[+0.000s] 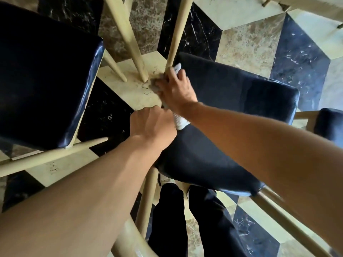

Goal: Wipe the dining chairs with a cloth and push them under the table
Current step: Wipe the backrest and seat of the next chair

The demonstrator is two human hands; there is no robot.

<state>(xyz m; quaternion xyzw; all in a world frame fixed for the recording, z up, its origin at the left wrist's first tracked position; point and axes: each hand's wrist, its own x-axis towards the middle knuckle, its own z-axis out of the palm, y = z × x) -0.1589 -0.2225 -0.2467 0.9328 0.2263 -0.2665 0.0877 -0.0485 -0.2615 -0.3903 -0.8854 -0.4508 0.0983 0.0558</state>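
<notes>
Below, the floor [248,43] spreads in a pattern of black, brown and cream marble tiles, with dark specks of dirt on the cream tile near the middle. Two chairs stand on it, both with dark glossy seats and pale wooden frames. The left chair [42,75] fills the upper left, its legs slanting down to the floor just beside the hands. The near chair [232,112] lies under both forearms, its seat running from the centre to the right edge; one of its pale legs [178,32] rises toward the top of the view. A third dark cushion [330,125] shows at the right edge. The person's dark trousers [185,225] stand at the bottom, between the near chair's rails. The right hand [175,89] has its grip closed round the foot of that pale leg, pressing a white cloth [177,68] against it. The left hand [151,123] is curled at the seat's corner just beside more white cloth; whether it holds it I cannot tell.
</notes>
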